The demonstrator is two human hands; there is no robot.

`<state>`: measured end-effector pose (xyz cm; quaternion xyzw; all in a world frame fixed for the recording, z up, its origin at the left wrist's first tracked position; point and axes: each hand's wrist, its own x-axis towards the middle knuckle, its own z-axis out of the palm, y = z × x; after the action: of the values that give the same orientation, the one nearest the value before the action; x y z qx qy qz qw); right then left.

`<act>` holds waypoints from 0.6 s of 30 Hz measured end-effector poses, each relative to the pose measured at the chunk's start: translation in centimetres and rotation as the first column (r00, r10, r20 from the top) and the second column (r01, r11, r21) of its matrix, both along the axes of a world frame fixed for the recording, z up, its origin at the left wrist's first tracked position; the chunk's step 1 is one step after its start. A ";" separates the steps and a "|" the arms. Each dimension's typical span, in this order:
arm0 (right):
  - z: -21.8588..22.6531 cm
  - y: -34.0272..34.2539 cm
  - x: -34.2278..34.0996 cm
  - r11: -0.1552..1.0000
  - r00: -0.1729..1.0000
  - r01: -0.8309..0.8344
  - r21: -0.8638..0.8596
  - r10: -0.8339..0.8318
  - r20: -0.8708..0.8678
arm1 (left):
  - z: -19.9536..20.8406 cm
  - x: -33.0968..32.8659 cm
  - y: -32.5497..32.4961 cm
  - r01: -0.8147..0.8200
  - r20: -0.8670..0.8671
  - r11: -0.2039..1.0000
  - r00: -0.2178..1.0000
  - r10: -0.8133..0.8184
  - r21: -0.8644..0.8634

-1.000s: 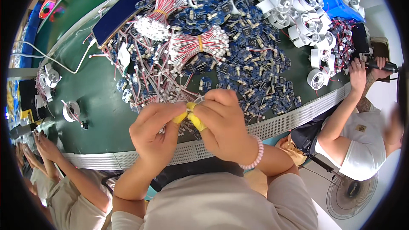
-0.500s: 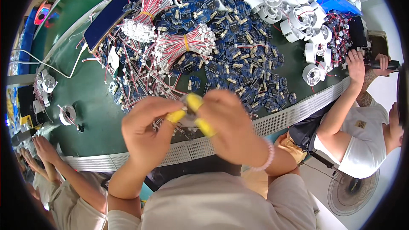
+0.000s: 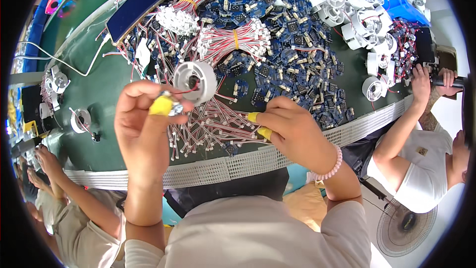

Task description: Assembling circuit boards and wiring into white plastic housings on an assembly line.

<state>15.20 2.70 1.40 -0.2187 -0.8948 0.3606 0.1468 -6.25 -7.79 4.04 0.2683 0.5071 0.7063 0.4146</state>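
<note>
My left hand [image 3: 144, 124] is raised over the bench, closed with its yellow-covered thumb on a small silvery part [image 3: 175, 108]. A red wire runs from there into a white round plastic housing [image 3: 208, 82], which sits just beyond the fingertips. Whether the fingers also bear the housing is hard to tell. To the right, my right hand [image 3: 297, 131] reaches low to a loose heap of red-and-white cables [image 3: 213, 126]. Its yellow-covered thumb and finger come together at the heap's right edge; what is between them is hidden.
Bundled cables [image 3: 235, 39] and a mound of blue circuit boards [image 3: 297, 64] lie beyond my hands. White housings [image 3: 364, 25] are stacked at the far right. A perforated white rail [image 3: 238, 161] edges the bench. Co-workers' arms [image 3: 419, 94] are on both sides.
My hands, together on a part before, are now apart. The left has moved left with the wired part, and the right has gone right and down to the cables.
</note>
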 end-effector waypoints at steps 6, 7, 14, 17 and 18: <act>2.3 1.2 0.3 0.990 0.982 0.137 0.029 -0.131 -0.138 | -0.7 1.9 0.1 0.192 -0.276 0.978 0.938 -0.208 -0.084; 2.6 1.2 0.4 0.990 0.982 0.136 0.034 -0.130 -0.138 | -0.9 2.0 0.2 0.235 -0.295 0.968 0.922 -0.251 -0.091; 2.8 1.0 -0.3 0.976 0.970 0.168 -0.138 -0.189 -0.155 | -1.0 2.6 0.3 0.266 -0.399 0.959 0.873 -0.282 -0.094; 2.5 0.8 -1.2 0.993 0.970 0.121 0.014 -0.115 -0.216 | -1.2 2.4 0.1 0.252 -0.396 0.956 0.870 -0.292 -0.151; 2.3 0.5 -1.7 0.989 0.959 0.118 0.085 -0.091 -0.269 | -1.1 2.4 0.1 0.250 -0.398 0.957 0.871 -0.290 -0.150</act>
<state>13.55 3.22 3.73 -0.2078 -0.8713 0.3330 0.2945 -3.84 -7.72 2.94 0.4607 0.5738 0.5435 0.4039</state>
